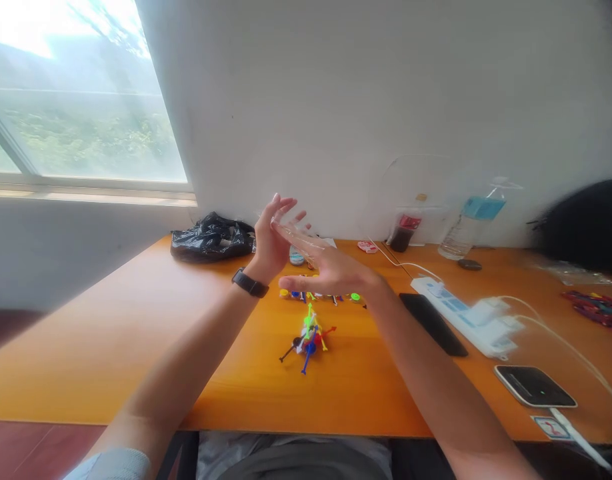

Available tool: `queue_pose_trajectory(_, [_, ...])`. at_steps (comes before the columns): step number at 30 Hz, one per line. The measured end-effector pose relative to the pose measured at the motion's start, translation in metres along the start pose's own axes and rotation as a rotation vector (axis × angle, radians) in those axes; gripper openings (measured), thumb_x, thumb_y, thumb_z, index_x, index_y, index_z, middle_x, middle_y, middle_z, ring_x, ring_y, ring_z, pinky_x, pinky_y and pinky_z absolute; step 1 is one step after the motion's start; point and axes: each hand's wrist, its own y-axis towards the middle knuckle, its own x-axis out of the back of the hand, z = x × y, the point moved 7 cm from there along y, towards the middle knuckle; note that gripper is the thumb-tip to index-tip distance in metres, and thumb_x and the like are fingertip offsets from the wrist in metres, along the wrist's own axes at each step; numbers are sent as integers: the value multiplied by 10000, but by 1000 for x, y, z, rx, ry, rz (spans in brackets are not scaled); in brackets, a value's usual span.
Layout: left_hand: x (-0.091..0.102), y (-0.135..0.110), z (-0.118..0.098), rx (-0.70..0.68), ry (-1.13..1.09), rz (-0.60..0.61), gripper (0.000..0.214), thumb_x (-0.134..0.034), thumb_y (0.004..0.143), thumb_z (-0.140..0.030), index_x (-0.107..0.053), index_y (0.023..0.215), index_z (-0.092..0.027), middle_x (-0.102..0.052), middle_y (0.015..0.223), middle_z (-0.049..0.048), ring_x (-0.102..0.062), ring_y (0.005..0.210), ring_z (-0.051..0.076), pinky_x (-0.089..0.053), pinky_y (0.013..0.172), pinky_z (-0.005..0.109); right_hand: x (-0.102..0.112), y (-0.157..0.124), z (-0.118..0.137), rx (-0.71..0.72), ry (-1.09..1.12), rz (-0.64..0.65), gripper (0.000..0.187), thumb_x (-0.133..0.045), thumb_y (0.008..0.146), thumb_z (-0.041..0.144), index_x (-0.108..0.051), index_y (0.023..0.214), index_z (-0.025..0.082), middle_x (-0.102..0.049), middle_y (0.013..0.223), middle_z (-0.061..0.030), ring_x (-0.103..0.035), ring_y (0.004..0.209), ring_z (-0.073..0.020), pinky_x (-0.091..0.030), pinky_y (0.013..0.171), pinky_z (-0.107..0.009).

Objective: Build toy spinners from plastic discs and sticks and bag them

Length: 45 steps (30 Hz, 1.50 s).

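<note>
My left hand (pixel 272 237) is raised above the orange table (pixel 111 347), palm turned inward and fingers stretched up and apart; a dark band sits on its wrist. My right hand (pixel 322 263) is held out flat next to it, fingers extended and blurred by motion, fingertips close to the left palm. Neither hand holds anything. Below them on the table lies a small pile of coloured plastic pins (pixel 309 337), and a row of more coloured pieces (pixel 353 297) shows under the right hand.
A black plastic bag (pixel 212 237) lies at the back left. A white power strip (pixel 463 313) with cables, a black flat device (pixel 432 323), another device (pixel 535 387), a water bottle (pixel 470 227), a dark cup (pixel 403 233) and a black bag (pixel 586 223) fill the right side.
</note>
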Motion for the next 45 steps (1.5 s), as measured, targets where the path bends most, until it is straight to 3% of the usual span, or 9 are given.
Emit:
queue_pose_trajectory(7, [9, 4, -8, -53, 26, -81, 320, -781, 775, -513, -763, 894, -217, -684, 1247, 65, -647, 1199, 332, -547, 982, 454, -7, 0, -7, -24, 15, 59, 1031, -697, 881, 693, -32, 1646, 503, -1, 1751, 94, -4, 1624, -332, -191, 1302, -612])
queue_pose_trajectory(13, [14, 9, -16, -58, 42, -87, 390, -748, 802, -559, -774, 1012, -232, -739, 1068, 99, -678, 1141, 337, -571, 942, 474, -4, 0, -12, 6, 40, 12, 1090, -722, 885, 653, 73, 1621, 533, 41, 1749, 96, 11, 1623, -336, -168, 1296, -631])
queue_pose_trajectory(17, [12, 10, -17, -71, 85, -60, 418, -696, 841, -626, -769, 1011, -251, -741, 1096, 106, -672, 1164, 335, -578, 928, 470, -3, 2, -9, 36, 64, -14, 1150, -730, 885, 634, 129, 1631, 469, 6, 1755, 46, -24, 1625, -326, -188, 1302, -601])
queue_pose_trajectory(23, [10, 9, -16, -84, 78, -40, 336, -707, 854, -581, -777, 963, -270, -739, 1159, 94, -634, 1260, 345, -546, 996, 494, -1, 1, 3, 63, 21, 2, 984, -684, 921, 631, -58, 1662, 470, -95, 1747, 60, -145, 1617, -305, -226, 1308, -560])
queue_pose_trajectory(28, [10, 10, -20, -93, 74, -17, 273, -750, 821, -503, -777, 914, -248, -745, 1177, 89, -643, 1261, 348, -519, 1037, 498, 1, 0, 5, 64, 19, 14, 950, -675, 929, 627, -101, 1666, 455, -156, 1740, 50, -184, 1610, -305, -241, 1305, -556])
queue_pose_trajectory(38, [27, 19, -33, -184, 138, -126, 286, -754, 783, -512, -743, 817, -228, -767, 1111, 73, -679, 1191, 323, -514, 1017, 458, 6, -3, 2, 5, -7, -45, 882, -624, 956, 640, -152, 1671, 432, -185, 1740, 36, -351, 1546, -344, -288, 1284, -589])
queue_pose_trajectory(42, [20, 17, -59, -235, 254, -38, 277, -740, 824, -496, -786, 1029, -315, -781, 1055, 47, -663, 1236, 322, -508, 1051, 472, 12, -6, 6, 55, 22, -33, 827, -655, 950, 609, -278, 1654, 394, -260, 1719, 18, -321, 1564, -311, -290, 1290, -533])
queue_pose_trajectory(45, [11, 11, -78, -118, 443, 158, 301, -763, 823, -463, -787, 1069, -291, -780, 1102, 89, -647, 1269, 359, -514, 1051, 492, 17, -11, 10, 64, 51, 38, 734, -651, 974, 541, -362, 1628, 375, -378, 1671, 12, -397, 1528, -286, -321, 1279, -485])
